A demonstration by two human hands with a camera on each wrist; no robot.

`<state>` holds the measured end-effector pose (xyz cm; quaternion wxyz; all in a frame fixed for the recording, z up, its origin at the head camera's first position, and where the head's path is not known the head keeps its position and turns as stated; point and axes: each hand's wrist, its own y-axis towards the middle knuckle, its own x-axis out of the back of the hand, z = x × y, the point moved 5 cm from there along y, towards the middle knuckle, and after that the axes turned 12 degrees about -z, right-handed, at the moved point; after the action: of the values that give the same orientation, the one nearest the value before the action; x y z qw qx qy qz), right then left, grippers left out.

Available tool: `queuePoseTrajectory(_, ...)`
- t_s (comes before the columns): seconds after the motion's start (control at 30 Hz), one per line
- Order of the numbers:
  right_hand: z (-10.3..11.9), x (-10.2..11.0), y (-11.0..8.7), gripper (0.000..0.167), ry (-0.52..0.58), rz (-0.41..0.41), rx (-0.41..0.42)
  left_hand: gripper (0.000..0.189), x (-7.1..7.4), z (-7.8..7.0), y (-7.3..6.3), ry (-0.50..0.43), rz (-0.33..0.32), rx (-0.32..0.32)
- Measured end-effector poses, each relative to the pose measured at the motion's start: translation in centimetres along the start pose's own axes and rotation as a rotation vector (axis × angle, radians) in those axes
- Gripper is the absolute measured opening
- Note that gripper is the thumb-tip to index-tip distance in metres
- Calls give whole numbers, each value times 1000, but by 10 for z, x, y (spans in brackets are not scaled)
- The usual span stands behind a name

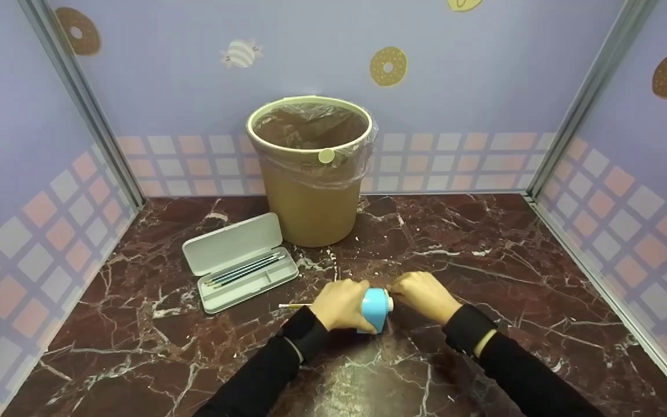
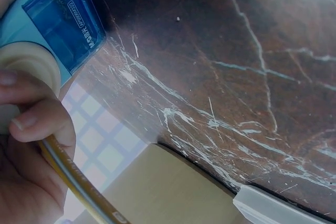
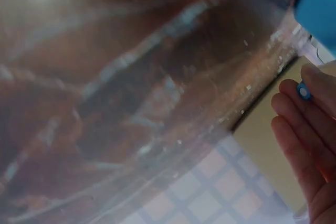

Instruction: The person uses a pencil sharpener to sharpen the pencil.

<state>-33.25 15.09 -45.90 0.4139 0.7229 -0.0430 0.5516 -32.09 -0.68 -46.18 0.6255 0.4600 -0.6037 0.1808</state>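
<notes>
A blue hand-crank pencil sharpener (image 1: 374, 310) stands on the marble-patterned tabletop between the hands. My left hand (image 1: 339, 304) grips it from the left side, thumb along the near edge. A yellow striped pencil (image 2: 79, 182) runs out leftward under the curled left fingers, its other end at the sharpener's cream round front (image 2: 34, 61). On the sharpener's other side, my right hand (image 1: 423, 295) pinches a small blue knob with a white centre (image 3: 303, 91) between thumb and fingers. The sharpener's see-through blue drawer (image 2: 65, 22) shows in the left wrist view.
An open white pencil case (image 1: 210, 305) lies left of the hands with several pencils (image 1: 246, 270) inside. Behind it stands a tan bin (image 1: 310, 202) lined with a clear bag. Patterned panels (image 1: 455, 104) enclose the table at the back and sides.
</notes>
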Motion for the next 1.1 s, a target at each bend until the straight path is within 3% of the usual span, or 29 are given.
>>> queuePoseTrajectory(0.27,7,-10,-14,22,57,50,1,67,0,0,-1,0,6,20)
queuePoseTrajectory(0.77,19,-6,-27,13,-27,38,76,68,2,-2,-2,5,-9,64)
queuePoseTrajectory(1.1,29,-4,-33,14,-45,-36,213,69,2,-1,-4,18,-23,88)
